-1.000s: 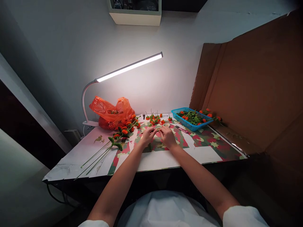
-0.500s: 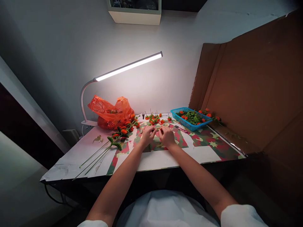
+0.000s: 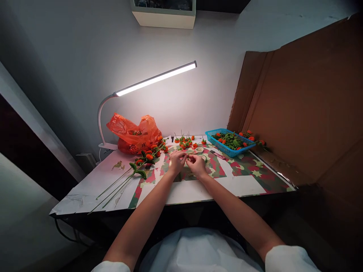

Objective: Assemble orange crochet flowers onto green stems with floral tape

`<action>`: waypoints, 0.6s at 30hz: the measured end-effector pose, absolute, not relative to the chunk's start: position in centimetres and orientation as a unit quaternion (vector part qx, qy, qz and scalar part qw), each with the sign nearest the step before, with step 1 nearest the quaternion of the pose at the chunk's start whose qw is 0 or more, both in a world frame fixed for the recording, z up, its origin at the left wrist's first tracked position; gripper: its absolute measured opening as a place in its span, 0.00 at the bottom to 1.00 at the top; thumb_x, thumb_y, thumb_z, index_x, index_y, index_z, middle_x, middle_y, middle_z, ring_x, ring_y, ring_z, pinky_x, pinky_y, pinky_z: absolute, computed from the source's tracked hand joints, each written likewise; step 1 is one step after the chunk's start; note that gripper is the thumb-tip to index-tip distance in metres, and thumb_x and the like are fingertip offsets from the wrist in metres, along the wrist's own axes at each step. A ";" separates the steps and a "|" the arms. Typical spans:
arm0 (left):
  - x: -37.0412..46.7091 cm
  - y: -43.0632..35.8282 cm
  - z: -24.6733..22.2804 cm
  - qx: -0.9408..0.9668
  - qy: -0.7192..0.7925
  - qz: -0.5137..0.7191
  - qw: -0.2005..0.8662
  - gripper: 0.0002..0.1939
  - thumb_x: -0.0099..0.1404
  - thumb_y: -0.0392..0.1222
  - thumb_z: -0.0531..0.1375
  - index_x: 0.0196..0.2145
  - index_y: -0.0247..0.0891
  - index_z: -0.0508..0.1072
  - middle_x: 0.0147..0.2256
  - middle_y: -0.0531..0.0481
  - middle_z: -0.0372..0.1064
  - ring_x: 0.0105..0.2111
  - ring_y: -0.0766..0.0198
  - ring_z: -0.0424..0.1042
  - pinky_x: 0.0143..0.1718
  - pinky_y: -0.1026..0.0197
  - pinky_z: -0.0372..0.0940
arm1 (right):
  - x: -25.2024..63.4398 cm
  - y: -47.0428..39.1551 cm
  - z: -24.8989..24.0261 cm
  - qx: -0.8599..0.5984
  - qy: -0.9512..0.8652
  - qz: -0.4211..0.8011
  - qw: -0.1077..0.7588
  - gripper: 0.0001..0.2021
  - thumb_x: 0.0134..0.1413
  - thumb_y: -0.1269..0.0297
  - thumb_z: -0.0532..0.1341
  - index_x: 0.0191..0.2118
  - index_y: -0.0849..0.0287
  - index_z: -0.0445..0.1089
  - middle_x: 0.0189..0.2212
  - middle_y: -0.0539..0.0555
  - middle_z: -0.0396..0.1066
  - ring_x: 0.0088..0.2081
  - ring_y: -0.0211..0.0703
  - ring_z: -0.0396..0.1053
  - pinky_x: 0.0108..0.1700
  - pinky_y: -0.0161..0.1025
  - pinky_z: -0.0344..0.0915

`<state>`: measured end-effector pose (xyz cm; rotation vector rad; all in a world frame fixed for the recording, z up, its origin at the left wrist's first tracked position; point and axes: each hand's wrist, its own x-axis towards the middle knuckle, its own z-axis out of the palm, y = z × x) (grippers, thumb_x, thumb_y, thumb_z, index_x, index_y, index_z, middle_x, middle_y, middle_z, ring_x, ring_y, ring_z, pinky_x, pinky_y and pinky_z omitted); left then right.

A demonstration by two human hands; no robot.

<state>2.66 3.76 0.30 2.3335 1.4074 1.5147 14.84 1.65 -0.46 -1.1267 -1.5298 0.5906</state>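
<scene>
Over the middle of the table, my left hand (image 3: 177,161) and my right hand (image 3: 196,165) meet with their fingertips pinched together. Whatever sits between the fingers is small and mostly covered, so I cannot make out its kind. Just beyond the fingers lies a thin tan stick (image 3: 193,153). A small pale roll (image 3: 199,150) is behind my right hand, with a green-edged ring (image 3: 203,157) partly hidden beside it. Several small orange flower heads with green stems (image 3: 185,143) stand past my hands.
Long-stemmed orange flowers (image 3: 149,156) lie to the left, before an orange plastic bag (image 3: 133,136). On the right are a pink-handled cutter (image 3: 218,154) and a blue basket (image 3: 232,152) of flowers and greenery. A lamp (image 3: 155,78) arches above; cardboard (image 3: 300,98) borders the right side.
My right hand has shifted slightly left and closer to my left hand, uncovering the green-edged ring behind it. The whole view has moved a little.
</scene>
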 end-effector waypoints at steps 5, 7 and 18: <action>2.1 4.2 0.0 0.720 0.449 0.506 0.156 0.12 0.59 0.46 0.57 0.26 0.38 0.76 0.26 0.48 0.74 0.28 0.62 0.68 0.32 0.61 0.61 | 16.4 1.5 -0.1 -0.435 -0.743 0.096 0.499 0.06 0.50 0.70 0.56 0.27 0.61 0.71 0.23 0.53 0.70 0.26 0.40 0.65 0.31 0.36 0.60; 2.1 4.3 -0.2 0.721 0.445 0.489 0.205 0.13 0.58 0.47 0.57 0.27 0.36 0.76 0.26 0.48 0.73 0.27 0.62 0.68 0.30 0.63 0.61 | 17.2 1.6 0.3 -0.409 -0.771 0.060 0.485 0.07 0.52 0.71 0.56 0.29 0.60 0.71 0.26 0.54 0.71 0.29 0.42 0.66 0.34 0.37 0.62; 1.9 3.4 1.1 0.776 0.365 0.385 0.341 0.21 0.57 0.56 0.57 0.21 0.33 0.72 0.21 0.51 0.66 0.21 0.69 0.59 0.23 0.66 0.54 | 18.3 1.8 1.4 -0.366 -0.671 0.385 0.517 0.06 0.43 0.63 0.64 0.25 0.60 0.72 0.23 0.50 0.68 0.25 0.36 0.62 0.27 0.34 0.59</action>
